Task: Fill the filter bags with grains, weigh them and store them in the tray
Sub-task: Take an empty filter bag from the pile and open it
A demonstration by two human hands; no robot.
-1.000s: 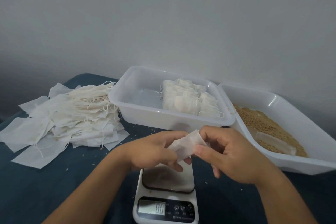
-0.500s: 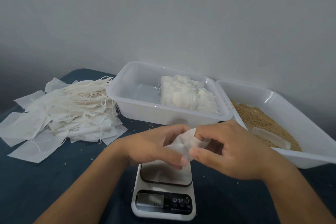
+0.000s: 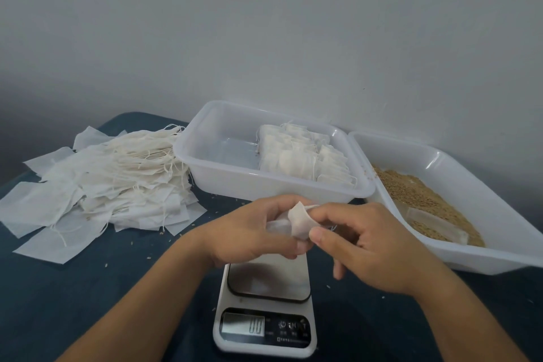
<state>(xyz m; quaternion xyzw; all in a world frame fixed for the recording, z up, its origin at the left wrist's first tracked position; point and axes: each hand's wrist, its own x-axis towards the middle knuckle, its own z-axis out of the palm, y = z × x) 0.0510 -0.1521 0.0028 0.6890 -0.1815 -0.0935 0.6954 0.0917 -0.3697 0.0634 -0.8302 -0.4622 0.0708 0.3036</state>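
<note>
- Since a second ago, both hands and the filter bag (image 3: pixel 298 222) have stayed above the scale (image 3: pixel 266 307), though the bag has been turned a bit between the fingers.
- That bag is pinched by the left hand (image 3: pixel 249 232) on one side and by the right hand (image 3: pixel 373 247) thumb and forefinger on the other, held just over the scale's plate.
- Zeros are shown on the scale display, at the table's (image 3: pixel 73 303) near edge.
- Filled bags (image 3: pixel 302 156) are stacked in the clear tray (image 3: pixel 235 182) behind the hands.
- Grains (image 3: pixel 411 194) are kept in the right tray (image 3: pixel 470 256), with one bag (image 3: pixel 432 223) lying in them.
- Empty bags (image 3: pixel 97 185) are piled near the left edge.
</note>
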